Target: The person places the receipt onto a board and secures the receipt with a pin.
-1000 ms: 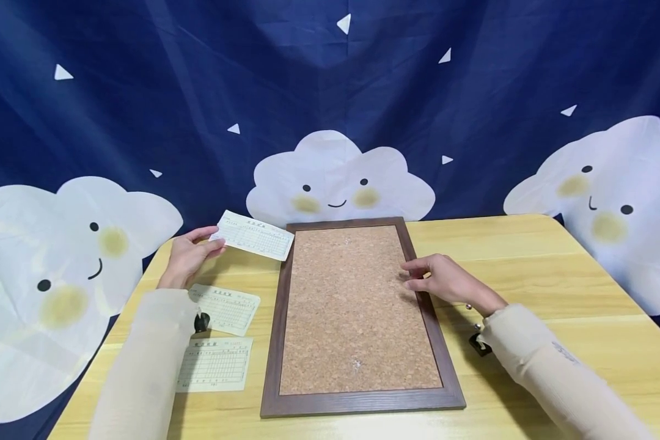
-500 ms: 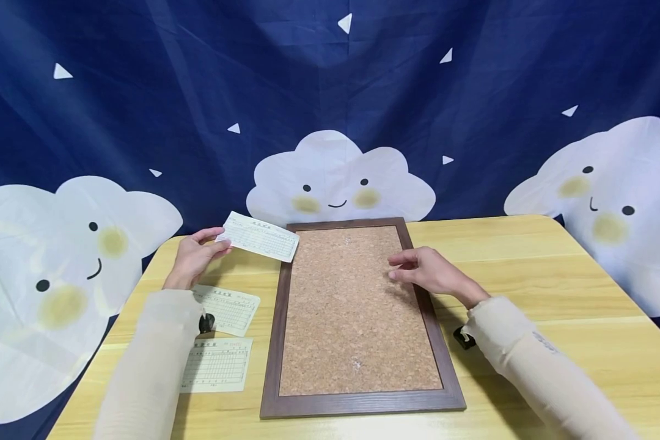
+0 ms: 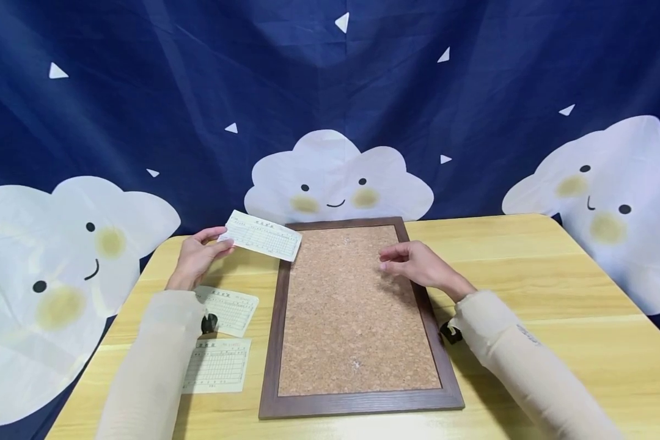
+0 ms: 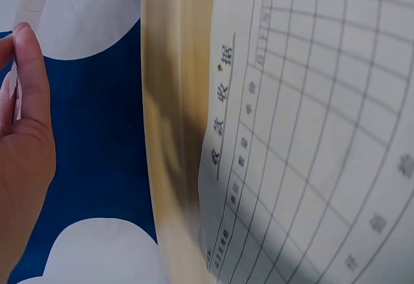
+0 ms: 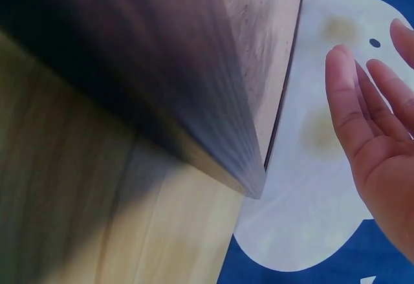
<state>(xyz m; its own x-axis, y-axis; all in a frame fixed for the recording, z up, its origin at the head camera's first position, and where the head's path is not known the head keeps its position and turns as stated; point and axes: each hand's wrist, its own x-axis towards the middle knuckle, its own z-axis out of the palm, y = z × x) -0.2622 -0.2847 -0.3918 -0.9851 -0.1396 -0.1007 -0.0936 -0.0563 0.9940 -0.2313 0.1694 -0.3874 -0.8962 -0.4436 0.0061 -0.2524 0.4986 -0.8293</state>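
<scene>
1. I have the left hand (image 3: 198, 253) pinching one end of a thin white rectangular paper slip printed with a dark grid (image 3: 261, 237). It is tilted in the air, and its far corner overlaps the upper left edge of the brown wood-framed cork board (image 3: 357, 311) from the head view.
2. I cannot tell whether that corner touches the frame or only hangs above it.
3. My right hand (image 3: 418, 264), well apart from the left, is over the board's right side, thumb and forefinger close together. The fingertips are too small and blurred for me to say whether they pinch something tiny.
4. Done, by my reading: one slip is off the pale wooden table (image 3: 528, 263) and up at the board.
5. Left: that slip is not set down, and the cork carries only pale scuffs (image 3: 355, 365).
6. Two more printed slips, the upper one (image 3: 231, 313) and the lower one (image 3: 220, 366), lie on the table left of the board, so I judge this an early stage.
</scene>
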